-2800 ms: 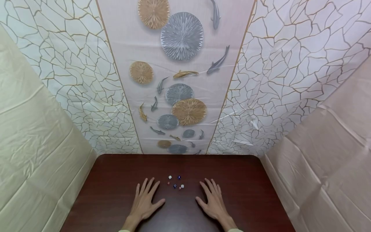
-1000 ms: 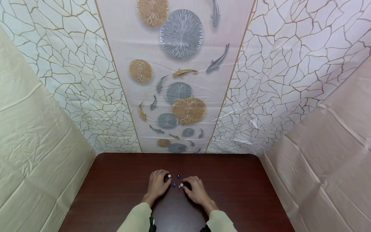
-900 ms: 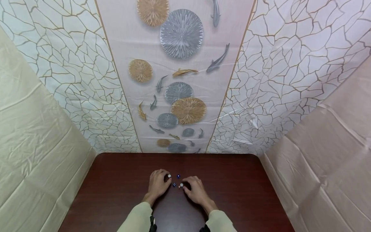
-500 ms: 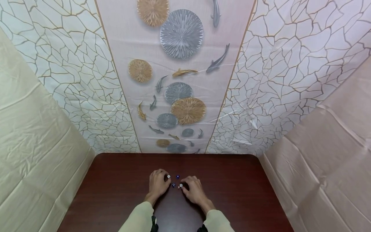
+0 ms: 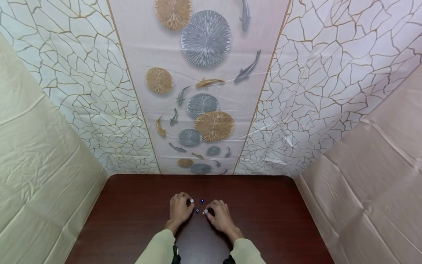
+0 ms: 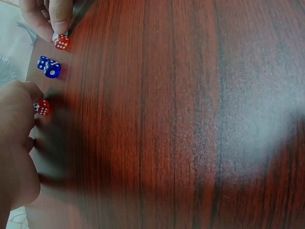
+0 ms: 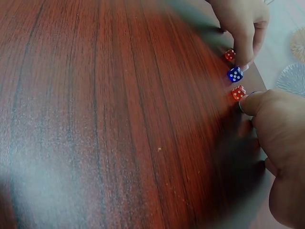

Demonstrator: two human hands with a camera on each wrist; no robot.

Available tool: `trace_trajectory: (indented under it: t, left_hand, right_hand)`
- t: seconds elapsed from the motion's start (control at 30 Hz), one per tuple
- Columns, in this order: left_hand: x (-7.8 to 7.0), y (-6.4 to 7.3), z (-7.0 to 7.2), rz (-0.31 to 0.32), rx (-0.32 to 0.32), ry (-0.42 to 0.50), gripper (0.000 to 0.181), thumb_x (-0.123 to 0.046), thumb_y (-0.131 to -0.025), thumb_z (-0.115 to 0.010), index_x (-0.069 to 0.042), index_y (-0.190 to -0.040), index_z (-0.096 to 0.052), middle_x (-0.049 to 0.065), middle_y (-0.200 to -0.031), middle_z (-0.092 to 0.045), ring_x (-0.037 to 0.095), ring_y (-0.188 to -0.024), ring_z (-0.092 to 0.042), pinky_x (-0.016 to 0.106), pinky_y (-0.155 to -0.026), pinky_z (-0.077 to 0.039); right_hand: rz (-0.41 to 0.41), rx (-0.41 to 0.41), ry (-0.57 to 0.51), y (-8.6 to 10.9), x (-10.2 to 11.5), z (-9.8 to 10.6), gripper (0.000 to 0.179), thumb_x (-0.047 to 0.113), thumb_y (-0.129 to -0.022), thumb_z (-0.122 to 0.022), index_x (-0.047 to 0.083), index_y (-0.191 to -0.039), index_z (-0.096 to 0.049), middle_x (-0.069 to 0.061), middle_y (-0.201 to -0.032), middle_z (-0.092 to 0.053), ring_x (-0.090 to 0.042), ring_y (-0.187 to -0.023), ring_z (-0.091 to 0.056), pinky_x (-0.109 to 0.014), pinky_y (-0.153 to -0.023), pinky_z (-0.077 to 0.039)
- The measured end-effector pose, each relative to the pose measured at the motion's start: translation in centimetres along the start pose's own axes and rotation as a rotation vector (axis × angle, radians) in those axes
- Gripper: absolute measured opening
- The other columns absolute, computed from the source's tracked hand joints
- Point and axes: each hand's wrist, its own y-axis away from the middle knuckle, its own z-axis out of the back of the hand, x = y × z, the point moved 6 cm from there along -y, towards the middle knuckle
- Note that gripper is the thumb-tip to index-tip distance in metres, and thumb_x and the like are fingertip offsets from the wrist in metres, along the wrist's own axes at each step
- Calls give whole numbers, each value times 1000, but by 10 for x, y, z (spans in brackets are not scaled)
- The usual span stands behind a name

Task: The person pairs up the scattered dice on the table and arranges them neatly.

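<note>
Dice (image 5: 202, 201) sit in a small cluster between a person's two hands, about midway across the dark red table (image 5: 270, 220) and toward its far edge. From where I stand, a patterned cloth (image 5: 184, 51) hangs along that edge, and plain cloths (image 5: 379, 176) run down both sides. Wood stretches broadly from the outer side of each hand to the table's side edges, and between the two sleeves (image 5: 158, 247) too; a narrower strip lies between fingertips and far edge. The left hand (image 5: 179, 209) is curled narrow, thumb and forefinger pinching the far white die (image 5: 192, 201). The right hand (image 5: 221, 217) curls likewise, pinching the near white die (image 5: 206, 211). In the gap between them stand the far blue die and the near blue die (image 5: 197, 211), set apart from each other. The right red die (image 6: 62, 42) sits just beside the near white die; the left red die (image 6: 43, 107) is close by the left hand. All are cubes, as long one way as another; the near blue die turns a many-pipped face toward the right wrist.
</note>
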Motion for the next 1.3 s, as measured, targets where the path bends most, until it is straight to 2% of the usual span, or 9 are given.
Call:
trace_trajectory:
  t: [0.23, 0.47, 0.7, 1.0, 1.3]
  left_hand:
    - [5, 0, 0, 2, 4, 48, 9, -18, -94, -87, -12, -101, -85, 17, -124, -80, 43, -123, -70, 70, -121, -48]
    - [3, 2, 5, -17, -4, 42, 10, -18, -93, -88, -14, -101, -85, 13, -121, -81, 40, -119, -73, 69, -114, -52]
    - [5, 3, 8, 1, 1, 55, 11, -22, -96, -87, -16, -105, -86, 11, -123, -81, 36, -119, -74, 65, -115, -54]
    - [3, 7, 18, -28, 0, 81, 10, -19, -98, -87, -15, -107, -86, 9, -122, -82, 31, -112, -75, 55, -101, -62]
    - [4, 14, 22, -21, 39, 98, 11, -17, -99, -87, -13, -108, -85, 11, -125, -81, 34, -117, -74, 60, -109, -58]
  right_hand:
    - [-2, -6, 3, 0, 1, 0, 15, 14, -97, -89, 13, -112, -85, -4, -116, -79, -24, -111, -67, -46, -97, -51]
    - [-7, -35, 18, 0, 4, 0, 15, 13, -96, -89, 13, -111, -85, -3, -115, -79, -25, -111, -68, -46, -97, -51]
    - [-10, -59, 35, 1, 6, -1, 13, 13, -96, -89, 15, -109, -85, -3, -115, -78, -26, -112, -68, -44, -96, -51]
    - [-23, -53, 28, 0, 2, -4, 11, 12, -97, -88, 14, -107, -84, -4, -114, -76, -26, -112, -66, -46, -98, -50]
    - [-35, -47, 5, 4, 2, -1, 12, 12, -98, -87, 13, -110, -84, -4, -116, -77, -26, -112, -67, -47, -99, -52]
